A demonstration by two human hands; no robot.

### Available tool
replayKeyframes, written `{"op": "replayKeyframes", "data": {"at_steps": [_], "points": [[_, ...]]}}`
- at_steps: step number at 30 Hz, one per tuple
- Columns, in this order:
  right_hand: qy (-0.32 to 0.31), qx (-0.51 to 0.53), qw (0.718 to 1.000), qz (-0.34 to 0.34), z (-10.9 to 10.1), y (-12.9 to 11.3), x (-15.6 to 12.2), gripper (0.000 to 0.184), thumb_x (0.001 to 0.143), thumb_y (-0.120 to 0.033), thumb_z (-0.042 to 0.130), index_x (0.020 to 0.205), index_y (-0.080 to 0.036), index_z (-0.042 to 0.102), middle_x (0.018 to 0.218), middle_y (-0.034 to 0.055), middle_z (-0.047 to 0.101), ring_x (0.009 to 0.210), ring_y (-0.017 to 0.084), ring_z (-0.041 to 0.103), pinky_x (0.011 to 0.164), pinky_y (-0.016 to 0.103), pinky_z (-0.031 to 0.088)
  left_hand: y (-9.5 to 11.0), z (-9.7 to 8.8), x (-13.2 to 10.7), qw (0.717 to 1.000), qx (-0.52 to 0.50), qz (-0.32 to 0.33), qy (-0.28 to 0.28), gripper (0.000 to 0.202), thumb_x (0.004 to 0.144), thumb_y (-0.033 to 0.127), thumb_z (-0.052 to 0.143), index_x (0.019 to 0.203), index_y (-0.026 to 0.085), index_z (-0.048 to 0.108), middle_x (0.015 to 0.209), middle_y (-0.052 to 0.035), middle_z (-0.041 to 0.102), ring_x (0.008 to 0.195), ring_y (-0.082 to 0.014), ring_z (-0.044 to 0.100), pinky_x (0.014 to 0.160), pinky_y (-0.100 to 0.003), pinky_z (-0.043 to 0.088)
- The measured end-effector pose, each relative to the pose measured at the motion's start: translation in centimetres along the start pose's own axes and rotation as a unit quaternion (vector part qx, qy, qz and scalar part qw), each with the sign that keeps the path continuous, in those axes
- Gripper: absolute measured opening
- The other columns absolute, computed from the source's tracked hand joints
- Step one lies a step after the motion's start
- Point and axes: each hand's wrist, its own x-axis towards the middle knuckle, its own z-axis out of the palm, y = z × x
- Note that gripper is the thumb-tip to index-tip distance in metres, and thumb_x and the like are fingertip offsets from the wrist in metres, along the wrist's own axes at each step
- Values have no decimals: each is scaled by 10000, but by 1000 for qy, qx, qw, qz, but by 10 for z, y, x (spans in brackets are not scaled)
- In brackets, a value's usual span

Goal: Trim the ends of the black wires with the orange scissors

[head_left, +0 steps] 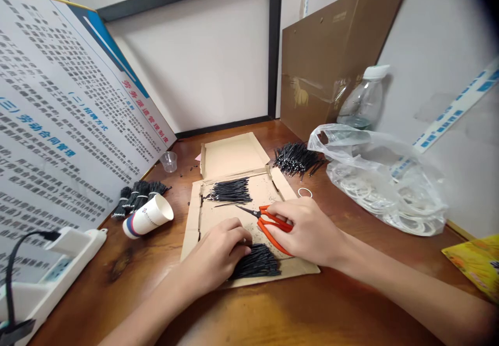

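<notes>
Over the cardboard (264,193), my right fingers (278,209) hold scissors (273,238); a slip could nick my left fingers (236,235). Those curl on black strands (260,263) at the cardboard's near end, grip unclear.

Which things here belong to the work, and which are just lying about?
Apparently part of the job: orange-handled scissors in the right hand; black strands at the left hand; cardboard; black pile; black bundles.

Probably just lying about: paper cup; clear cup; bottle; power strip.
</notes>
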Motion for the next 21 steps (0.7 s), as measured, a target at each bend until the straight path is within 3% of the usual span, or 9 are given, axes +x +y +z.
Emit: {"op": "replayKeyframes", "data": {"at_steps": [10,15,21], "points": [[17,-5,1000,-13,0,0,1,213,802,-221,515,636,-120,602,482,-29,461,443,75,377,480,230,262,0,5,1,998,10,-31,56,156,887,69,443,787,163,517,830,-24,538,808,-168,507,735,-295,414],[17,-1,1000,-7,-2,-1,1,207,791,-225,522,643,-114,613,474,-33,448,435,73,365,474,234,250,-2,-6,3,988,4,-60,143,147,862,56,445,780,159,511,721,0,548,675,-142,486,619,-260,375],[17,15,1000,5,-4,-3,2,172,758,-209,537,628,-117,602,479,-44,431,438,63,348,475,223,255,-2,-12,4,977,-38,-31,208,137,884,158,531,989,179,616,946,-40,654,808,-157,576,695,-268,437]]}}
